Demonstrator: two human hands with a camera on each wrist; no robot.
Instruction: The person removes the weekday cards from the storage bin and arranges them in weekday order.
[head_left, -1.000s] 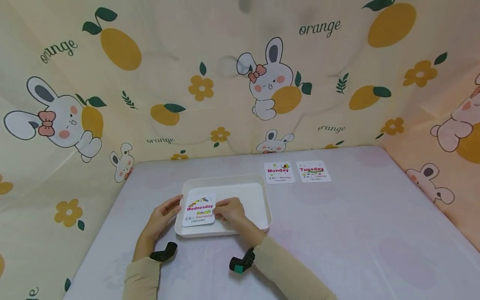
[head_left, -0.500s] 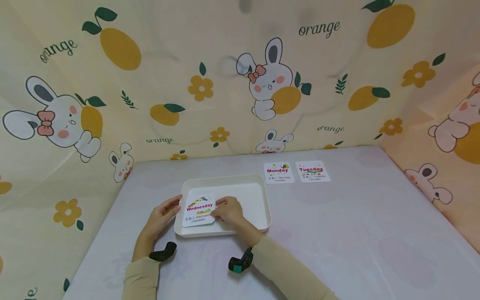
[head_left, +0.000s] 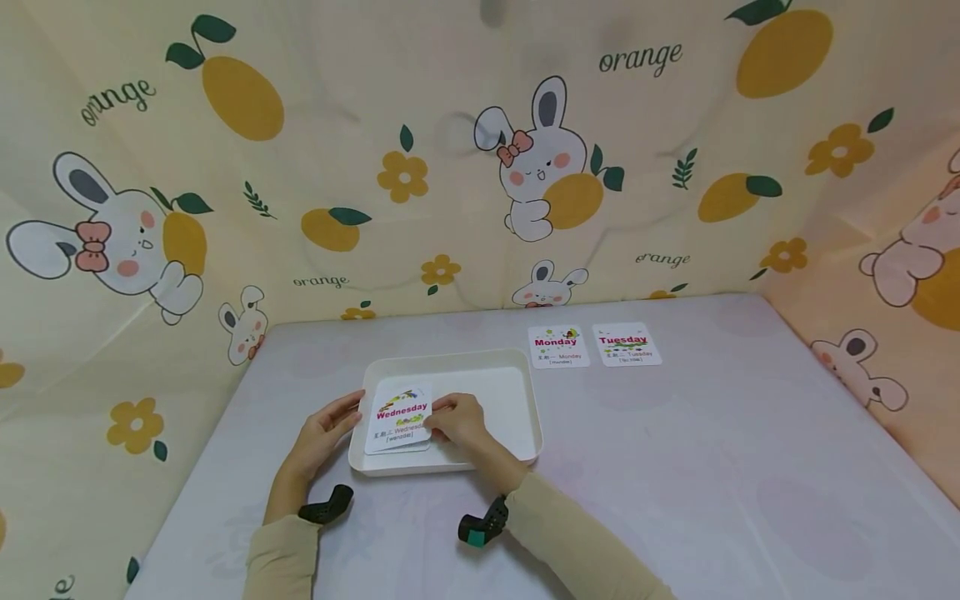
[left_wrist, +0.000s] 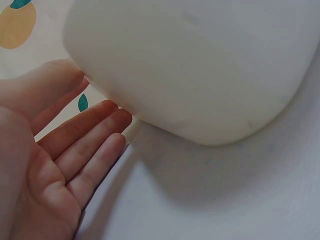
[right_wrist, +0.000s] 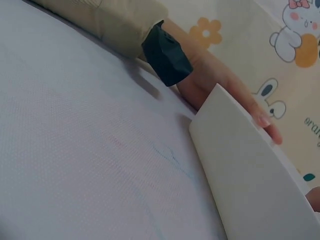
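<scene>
In the head view a white tray [head_left: 504,387] stands on the table, with square weekday cards in its left part. My right hand [head_left: 461,421] pinches the right edge of the top card, a "Wednesday" card [head_left: 401,410], which sits slightly turned. The edge of another white card [head_left: 420,447] shows beneath it. My left hand [head_left: 324,437] is at the tray's left side. Seen from the left wrist, the left hand's fingers [left_wrist: 95,145] are extended, their tips touching the tray's edge. Only a fingertip [right_wrist: 313,198] of the right hand shows in the right wrist view.
Behind the tray and to its right, a "Monday" card [head_left: 558,347] and a "Tuesday" card [head_left: 627,345] lie side by side, face up. A cloth printed with rabbits and oranges hangs around the table [head_left: 675,467]. Each wrist wears a black device [head_left: 327,505].
My right hand has shifted the top Wednesday card a little up and to the right and turned it, uncovering the lower edge of a card beneath. The left hand has stayed at the tray.
</scene>
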